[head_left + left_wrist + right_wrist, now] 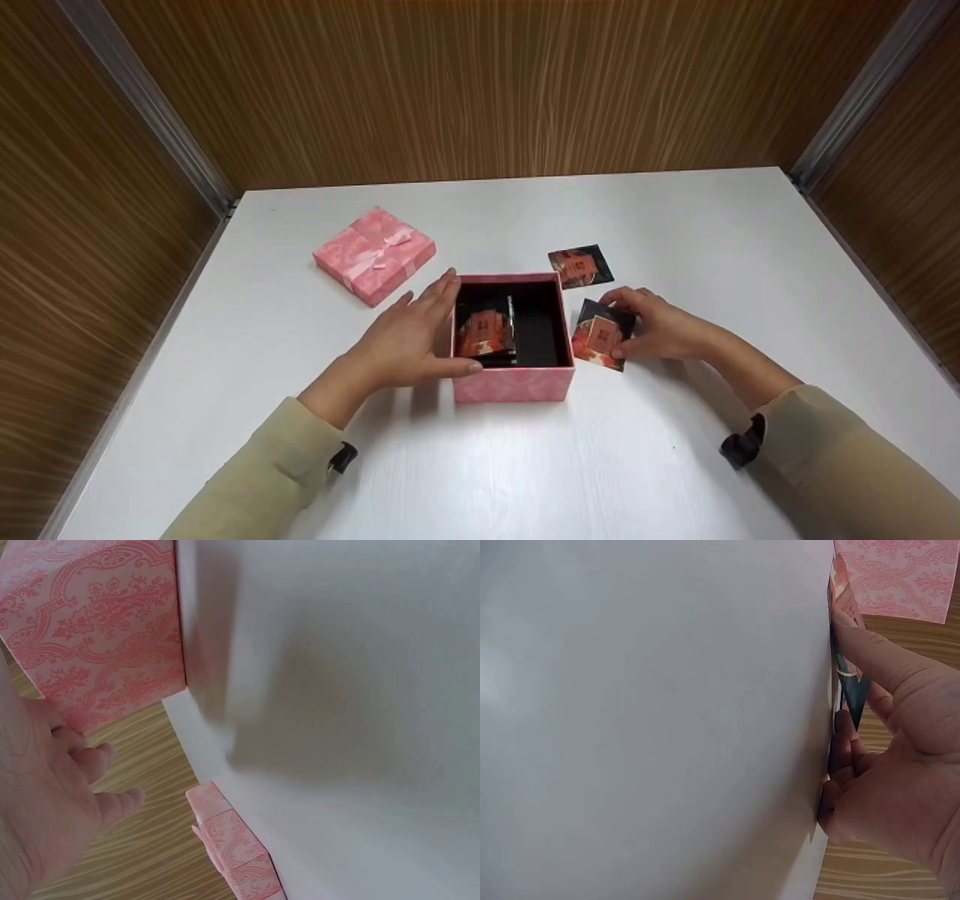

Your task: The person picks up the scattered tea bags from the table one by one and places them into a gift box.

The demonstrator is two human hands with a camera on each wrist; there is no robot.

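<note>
A pink patterned box [513, 384], lidless and dark inside, stands on the table. Black-and-orange sachets [484, 334] stand stacked in its left half. My left hand [405, 337] rests against the box, its fingers fairly straight along the left side and the thumb at the front rim. To the right of the box, my right hand [660, 322] pinches a sachet [602, 337] by its right side. In the right wrist view, the thumb lies over this sachet [850, 682], with fingers at its edge. Another sachet [581, 266] lies flat behind it.
The pink box lid [375, 255], tied with a ribbon bow, lies on the white table [712, 247] at the back left. Wood-grain panels [480, 90] enclose the table at the back and both sides.
</note>
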